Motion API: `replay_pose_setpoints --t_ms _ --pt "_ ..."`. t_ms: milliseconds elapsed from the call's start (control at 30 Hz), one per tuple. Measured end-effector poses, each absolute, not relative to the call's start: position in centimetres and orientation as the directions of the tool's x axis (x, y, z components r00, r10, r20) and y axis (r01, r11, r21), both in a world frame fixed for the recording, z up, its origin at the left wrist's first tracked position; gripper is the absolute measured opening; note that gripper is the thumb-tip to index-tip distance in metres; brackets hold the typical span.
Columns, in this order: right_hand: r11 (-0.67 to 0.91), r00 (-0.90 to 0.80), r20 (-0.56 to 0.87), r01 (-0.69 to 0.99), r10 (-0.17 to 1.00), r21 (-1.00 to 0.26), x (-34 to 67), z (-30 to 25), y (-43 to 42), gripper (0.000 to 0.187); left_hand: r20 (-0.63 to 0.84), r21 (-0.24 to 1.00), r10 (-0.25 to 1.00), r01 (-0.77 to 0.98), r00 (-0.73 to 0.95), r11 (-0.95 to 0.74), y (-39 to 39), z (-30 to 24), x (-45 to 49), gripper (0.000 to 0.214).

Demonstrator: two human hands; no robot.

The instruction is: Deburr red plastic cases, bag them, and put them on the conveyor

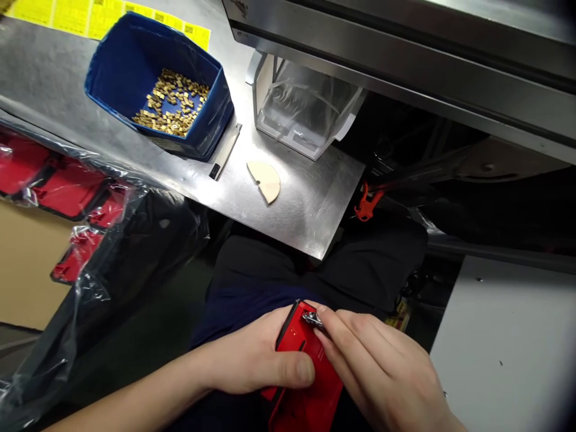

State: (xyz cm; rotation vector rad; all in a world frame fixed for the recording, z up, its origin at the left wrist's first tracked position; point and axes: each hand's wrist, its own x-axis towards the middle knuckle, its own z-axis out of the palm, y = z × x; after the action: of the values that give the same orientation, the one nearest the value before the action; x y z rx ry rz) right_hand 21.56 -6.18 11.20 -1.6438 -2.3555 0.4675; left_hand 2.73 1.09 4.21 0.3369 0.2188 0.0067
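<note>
My left hand [256, 360] grips a red plastic part [310, 390] with a black edge, held over my lap below the table. The thumb lies across its red face. My right hand [382, 372] pinches a small shiny metal piece [312, 318] with its fingertips and presses it against the top corner of the red part. Both hands touch the part.
A steel table [310, 204] carries a blue bin [135, 60] of several small brass pieces [173, 102], a clear plastic container [306, 108], a thin black-tipped tool [225, 153] and a beige half-disc [265, 180]. Bagged red parts [67, 186] lie at left. An orange clip [368, 204] hangs under the table.
</note>
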Motion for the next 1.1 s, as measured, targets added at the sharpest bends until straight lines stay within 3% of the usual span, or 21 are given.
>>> replay_pose_setpoints --t_ms 200,400,467,633,767,967,1033,1100 --pt "0.356 -0.374 0.025 0.858 0.927 -0.371 21.5 11.0 -6.3 0.033 -0.232 0.382 0.063 0.031 0.971 0.924 1.2 4.2 2.4 0.058" --pt "0.402 -0.421 -0.002 0.867 0.907 -0.295 21.4 11.3 -6.2 0.037 -0.282 0.417 0.004 0.119 0.959 0.901 1.0 4.0 2.0 0.062" --pt "0.324 -0.346 -0.006 0.884 0.938 -0.337 21.6 11.4 -6.3 0.031 -0.279 0.411 -0.007 0.126 0.960 0.903 0.9 3.9 2.0 0.065" --pt "-0.024 0.035 0.013 0.867 0.999 -0.499 22.9 11.3 -6.1 0.025 -0.273 0.377 0.034 0.074 0.961 0.923 0.4 3.5 1.9 0.072" --pt "-0.129 0.132 -0.035 0.814 0.991 -0.566 23.6 10.1 -5.4 0.023 -0.282 0.352 0.064 0.041 0.957 0.935 0.1 2.9 1.4 0.081" --pt "-0.426 0.307 -0.308 0.762 0.901 -0.487 23.7 4.0 -1.9 0.018 -0.366 0.293 0.141 -0.030 0.920 0.956 0.6 2.1 0.5 0.093" --pt "-0.441 0.338 -0.290 0.762 0.895 -0.473 23.5 1.6 0.4 0.018 -0.405 0.228 0.178 -0.090 0.897 0.970 1.0 1.9 0.4 0.091" --pt "-0.368 0.336 -0.155 0.787 0.929 -0.495 23.2 -0.4 3.0 0.020 -0.439 0.165 0.223 -0.166 0.870 0.972 1.4 1.6 0.3 0.087"
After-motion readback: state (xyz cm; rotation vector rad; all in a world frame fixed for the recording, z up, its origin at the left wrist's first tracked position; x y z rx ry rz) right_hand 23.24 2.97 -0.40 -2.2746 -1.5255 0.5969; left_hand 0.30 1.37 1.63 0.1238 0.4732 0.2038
